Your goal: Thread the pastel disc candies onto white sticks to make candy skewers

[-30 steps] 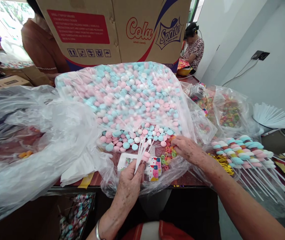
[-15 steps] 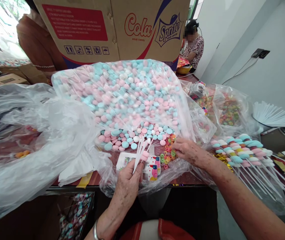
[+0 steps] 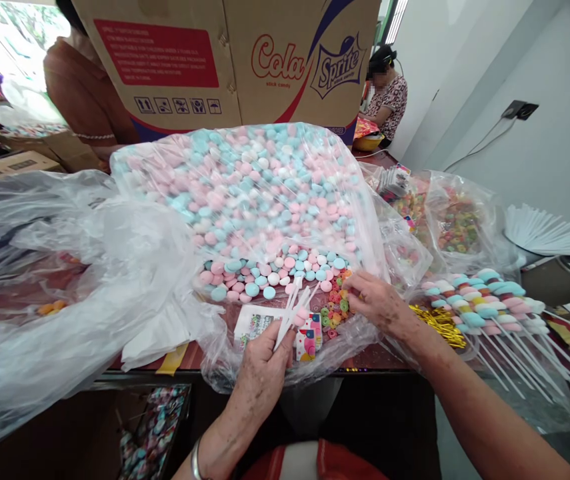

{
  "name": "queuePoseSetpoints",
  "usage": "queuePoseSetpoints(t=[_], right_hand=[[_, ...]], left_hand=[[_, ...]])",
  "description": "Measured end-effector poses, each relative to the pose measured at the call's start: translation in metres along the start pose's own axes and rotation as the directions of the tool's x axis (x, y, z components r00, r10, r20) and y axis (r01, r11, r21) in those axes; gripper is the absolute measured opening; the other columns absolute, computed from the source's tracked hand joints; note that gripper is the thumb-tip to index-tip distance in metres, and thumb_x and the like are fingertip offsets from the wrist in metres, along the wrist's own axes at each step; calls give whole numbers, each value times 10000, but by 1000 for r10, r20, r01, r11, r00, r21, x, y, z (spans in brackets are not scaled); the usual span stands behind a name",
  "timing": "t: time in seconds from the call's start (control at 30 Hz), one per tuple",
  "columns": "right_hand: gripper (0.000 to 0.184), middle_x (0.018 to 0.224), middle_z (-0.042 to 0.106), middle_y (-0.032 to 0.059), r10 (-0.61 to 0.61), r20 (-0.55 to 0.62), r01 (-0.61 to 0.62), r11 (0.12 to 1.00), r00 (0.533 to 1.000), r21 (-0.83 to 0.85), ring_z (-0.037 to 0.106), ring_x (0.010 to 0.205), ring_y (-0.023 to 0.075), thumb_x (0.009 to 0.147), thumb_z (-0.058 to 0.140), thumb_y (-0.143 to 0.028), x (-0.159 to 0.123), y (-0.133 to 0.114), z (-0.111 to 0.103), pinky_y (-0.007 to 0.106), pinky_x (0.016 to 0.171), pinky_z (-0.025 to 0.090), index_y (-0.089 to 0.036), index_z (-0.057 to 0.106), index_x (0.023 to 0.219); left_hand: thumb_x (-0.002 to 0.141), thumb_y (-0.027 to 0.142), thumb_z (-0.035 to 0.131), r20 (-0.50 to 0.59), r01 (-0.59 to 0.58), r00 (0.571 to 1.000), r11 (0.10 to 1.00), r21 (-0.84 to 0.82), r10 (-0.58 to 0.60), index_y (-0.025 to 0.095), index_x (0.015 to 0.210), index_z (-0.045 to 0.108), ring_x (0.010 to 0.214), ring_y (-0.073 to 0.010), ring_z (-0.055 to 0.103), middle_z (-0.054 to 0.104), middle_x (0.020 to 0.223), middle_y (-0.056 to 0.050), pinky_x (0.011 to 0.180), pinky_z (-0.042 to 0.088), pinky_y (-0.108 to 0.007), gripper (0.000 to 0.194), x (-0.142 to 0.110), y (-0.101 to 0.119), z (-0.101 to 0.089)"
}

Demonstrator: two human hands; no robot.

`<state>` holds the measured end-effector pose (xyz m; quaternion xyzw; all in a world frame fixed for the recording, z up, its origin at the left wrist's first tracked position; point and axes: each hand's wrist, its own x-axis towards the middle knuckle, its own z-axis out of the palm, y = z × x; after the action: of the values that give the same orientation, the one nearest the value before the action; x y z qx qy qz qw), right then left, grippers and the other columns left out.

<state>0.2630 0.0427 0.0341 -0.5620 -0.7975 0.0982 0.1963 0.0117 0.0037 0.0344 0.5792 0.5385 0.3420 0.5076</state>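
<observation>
My left hand (image 3: 266,357) is closed around several white lollipop sticks (image 3: 292,315), with pink marshmallow pieces (image 3: 301,316) on one of them. Beneath it lie printed cards (image 3: 309,337) with colourful patterns. My right hand (image 3: 371,299) has its fingertips bent together at the edge of a small heap of ring-shaped gummies (image 3: 333,310); what sits between them, if anything, is hidden. Pink, blue and white marshmallows (image 3: 269,292) spill from a large clear bag (image 3: 245,193) just beyond both hands.
Finished marshmallow skewers (image 3: 485,303) lie at the right beside gold twist ties (image 3: 439,327). Behind them are a fan of white sticks (image 3: 549,230) and bagged gummies (image 3: 457,227). A big carton (image 3: 235,67) stands at the back. Crumpled plastic (image 3: 89,287) covers the left. Two people sit beyond.
My left hand has shifted slightly right, and the sticks in it now lean further right toward the gummies. My right hand stays at the gummy heap with small finger movements.
</observation>
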Motion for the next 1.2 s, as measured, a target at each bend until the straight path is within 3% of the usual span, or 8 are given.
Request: queuePoseSetpoints(t=[0.17,0.27,0.37,0.47,0.67,0.9,1.07,1.2], right_hand=[[112,798,615,6,159,7,-150,915,987,375,549,720,150,855,524,-220,3,-2,-4,274,693,430,-186,631,856],[143,812,654,4,228,64,-212,722,972,659,570,732,147,835,606,-301,2,-7,-2,269,686,444,-183,674,878],[198,874,682,21,227,95,-205,533,969,821,592,786,155,792,698,-349,2,-11,-1,273,716,470,-182,714,898],[202,889,681,31,200,114,-198,474,973,858,595,806,161,782,724,-356,2,-13,-1,276,719,488,-190,732,897],[183,940,690,48,123,98,-152,575,988,804,605,885,185,819,681,-335,6,-11,-5,317,814,493,-192,737,919],[183,942,719,38,81,67,-103,640,994,761,637,884,176,845,639,-296,7,-7,-2,305,821,500,-205,752,956],[206,963,760,51,-37,-20,42,786,999,616,675,923,199,857,627,-290,8,-10,-5,338,888,514,-231,770,994],[234,954,761,42,-11,17,-2,805,1000,593,689,869,182,863,630,-315,8,-9,-9,288,795,544,-222,759,1035]], left_hand=[[896,447,498,81,-4,997,999,36,1,200,684,571,535,-135,379,443,533,60,536,296,-244,333,-2,6,2],[889,410,501,83,-20,996,995,97,12,203,701,597,555,-146,391,460,553,54,555,309,-249,296,-2,6,4],[876,364,502,106,-13,994,988,155,-4,210,695,596,566,-155,404,462,560,50,559,301,-251,255,-1,6,5],[870,350,491,131,-13,991,983,185,-12,209,726,614,559,-155,386,442,555,53,552,282,-252,235,-1,5,5],[879,358,466,141,-28,990,981,193,1,203,851,689,545,-158,365,408,533,60,548,267,-257,272,-1,3,2],[913,430,468,156,-5,988,989,149,-19,200,724,620,571,-150,381,422,559,58,566,290,-253,334,1,4,-1],[893,464,485,149,25,988,992,123,-44,200,700,609,541,-144,352,403,534,59,532,254,-255,350,2,6,-1],[876,515,495,197,59,978,996,62,-70,204,647,555,517,-137,333,393,511,62,516,239,-254,391,2,7,-3]])
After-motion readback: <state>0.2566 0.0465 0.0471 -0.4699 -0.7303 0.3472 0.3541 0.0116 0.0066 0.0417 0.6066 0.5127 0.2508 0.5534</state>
